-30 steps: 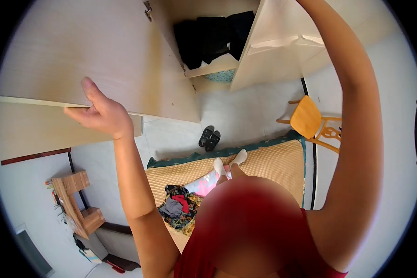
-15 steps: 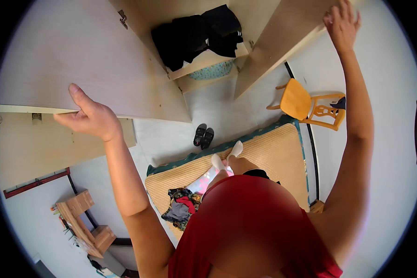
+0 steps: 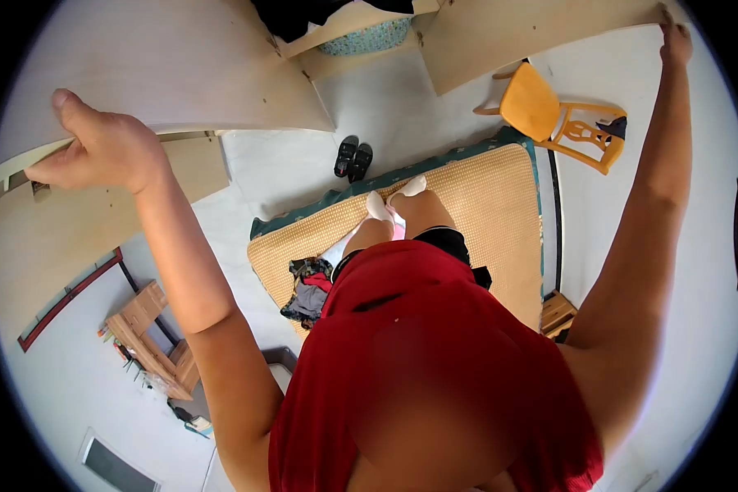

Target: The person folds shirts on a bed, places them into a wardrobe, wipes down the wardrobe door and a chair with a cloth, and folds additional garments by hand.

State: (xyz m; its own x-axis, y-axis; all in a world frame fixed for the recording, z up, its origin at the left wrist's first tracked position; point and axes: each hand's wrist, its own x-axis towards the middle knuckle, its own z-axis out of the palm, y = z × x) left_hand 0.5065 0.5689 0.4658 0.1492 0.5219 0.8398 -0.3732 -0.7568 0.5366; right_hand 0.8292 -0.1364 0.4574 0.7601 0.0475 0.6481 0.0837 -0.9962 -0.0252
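My left hand (image 3: pixel 98 148) grips the lower edge of the left cabinet door (image 3: pixel 180 66), thumb on its face and fingers at the underside. Up at the far right, my right hand (image 3: pixel 675 39) has its fingers on the outer edge of the right cabinet door (image 3: pixel 533 33). Both doors stand swung open. Between them, dark clothes (image 3: pixel 295 15) lie on a shelf, and a light blue patterned item (image 3: pixel 365 38) sits in the compartment below.
Below me is a bed with a woven mat (image 3: pixel 492 197) and a clothes pile (image 3: pixel 307 295). Black sandals (image 3: pixel 353 159) lie on the floor. A wooden chair (image 3: pixel 529 102) stands right, a wooden shelf unit (image 3: pixel 143 328) left.
The right door has swung wider, with my right hand farther right on its edge. My left hand has moved left and up in view with the left door. The view has tilted down.
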